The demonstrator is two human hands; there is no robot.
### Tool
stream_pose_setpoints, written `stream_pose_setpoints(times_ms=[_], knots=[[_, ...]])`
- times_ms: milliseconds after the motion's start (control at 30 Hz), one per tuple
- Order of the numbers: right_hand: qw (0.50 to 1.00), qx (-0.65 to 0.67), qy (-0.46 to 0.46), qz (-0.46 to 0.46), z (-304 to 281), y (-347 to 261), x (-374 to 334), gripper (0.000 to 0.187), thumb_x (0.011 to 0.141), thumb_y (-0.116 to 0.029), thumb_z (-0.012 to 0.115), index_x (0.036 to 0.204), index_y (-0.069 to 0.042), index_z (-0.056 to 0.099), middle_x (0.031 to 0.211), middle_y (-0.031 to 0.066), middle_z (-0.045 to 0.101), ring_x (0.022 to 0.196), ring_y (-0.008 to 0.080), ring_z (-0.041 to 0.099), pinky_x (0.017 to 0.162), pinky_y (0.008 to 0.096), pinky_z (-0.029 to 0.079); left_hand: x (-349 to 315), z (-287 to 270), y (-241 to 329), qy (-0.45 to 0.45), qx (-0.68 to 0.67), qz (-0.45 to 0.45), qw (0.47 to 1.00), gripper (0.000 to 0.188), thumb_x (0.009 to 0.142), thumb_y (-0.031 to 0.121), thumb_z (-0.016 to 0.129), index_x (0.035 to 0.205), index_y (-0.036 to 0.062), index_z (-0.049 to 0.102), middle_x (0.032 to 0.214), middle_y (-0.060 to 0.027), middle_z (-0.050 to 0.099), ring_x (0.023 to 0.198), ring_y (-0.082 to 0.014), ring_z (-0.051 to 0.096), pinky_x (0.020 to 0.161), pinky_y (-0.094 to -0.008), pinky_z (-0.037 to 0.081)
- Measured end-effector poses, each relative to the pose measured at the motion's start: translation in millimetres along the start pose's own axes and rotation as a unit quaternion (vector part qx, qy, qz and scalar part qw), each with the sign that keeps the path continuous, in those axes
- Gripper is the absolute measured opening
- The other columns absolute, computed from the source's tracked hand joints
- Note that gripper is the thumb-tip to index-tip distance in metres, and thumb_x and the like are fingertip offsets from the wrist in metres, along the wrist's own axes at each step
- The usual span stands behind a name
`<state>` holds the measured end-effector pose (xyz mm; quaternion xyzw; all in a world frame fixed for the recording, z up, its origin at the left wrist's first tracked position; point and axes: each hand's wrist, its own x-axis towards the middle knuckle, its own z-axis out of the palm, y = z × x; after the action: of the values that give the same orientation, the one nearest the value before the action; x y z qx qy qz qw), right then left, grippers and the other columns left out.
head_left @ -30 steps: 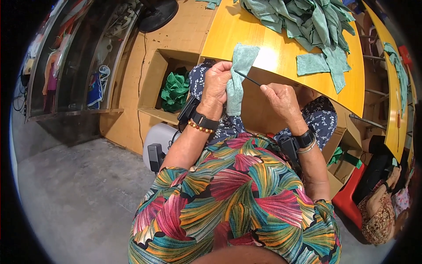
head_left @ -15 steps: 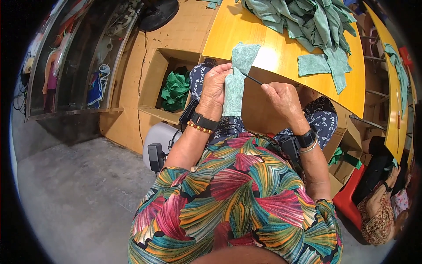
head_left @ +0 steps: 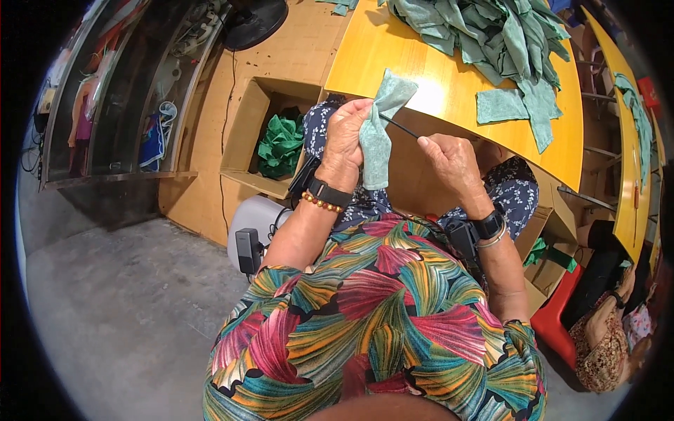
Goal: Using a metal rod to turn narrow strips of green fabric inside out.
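Note:
Just in front of the yellow table's near edge, my left hand (head_left: pixel 345 133) pinches a pale green piece of cloth (head_left: pixel 377 158) around its middle. The cloth's lower half hangs down, and its upper part fans out above my fingers. A thin dark rod (head_left: pixel 403 127) runs from the cloth to my right hand (head_left: pixel 451 163), which is closed around its other end. The rod's tip meets the cloth close to my left fingertips and is hidden there. On the yellow table (head_left: pixel 372 45) lies a heap of similar green cloth pieces (head_left: pixel 484 28), with a flat one (head_left: pixel 502 105) nearer me.
A cardboard box (head_left: pixel 242 133) with bright green cloth (head_left: pixel 279 146) stands left of my knees. Another box (head_left: pixel 558 214) is at the right. Beyond it are a red chair (head_left: pixel 559 319) and another person's arm (head_left: pixel 604 316). A glass cabinet (head_left: pixel 112 105) stands far left.
The cloth has twisted and narrowed a little at my left fingers, and its upper part has tilted to the right. My hands have barely moved.

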<state>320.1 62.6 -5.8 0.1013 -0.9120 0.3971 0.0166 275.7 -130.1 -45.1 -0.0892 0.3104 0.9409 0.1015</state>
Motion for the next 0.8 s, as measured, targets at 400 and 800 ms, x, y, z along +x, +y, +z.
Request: stream_pose_setpoints(times_ms=[400, 800], knots=[[1.000, -0.009, -0.029, 0.005, 0, -1, 2, 0.038, 0.084, -0.033, 0.051, 0.062, -0.002, 0.057, 0.058, 0.0179, 0.052, 0.057, 0.0377, 0.051, 0.051, 0.0427, 0.039, -10, -3, 6, -0.042, 0.077, 0.007, 0.996, 0.014, 0.078, -0.003, 0.057, 0.092, -0.0054, 0.057, 0.084, -0.0107, 0.062, 0.070, -0.0146, 0.061, 0.066, -0.0246, 0.051], [0.999, -0.027, -0.005, -0.021, 1, -1, -1, 0.035, 0.083, -0.032, 0.052, 0.066, -0.002, 0.059, 0.059, 0.0184, 0.052, 0.058, 0.0383, 0.051, 0.052, 0.0430, 0.040, -14, 7, 14, -0.057, 0.144, 0.036, 0.987, 0.014, 0.080, 0.003, 0.059, 0.091, -0.0054, 0.060, 0.081, -0.0085, 0.063, 0.067, -0.0125, 0.060, 0.063, -0.0226, 0.050]])
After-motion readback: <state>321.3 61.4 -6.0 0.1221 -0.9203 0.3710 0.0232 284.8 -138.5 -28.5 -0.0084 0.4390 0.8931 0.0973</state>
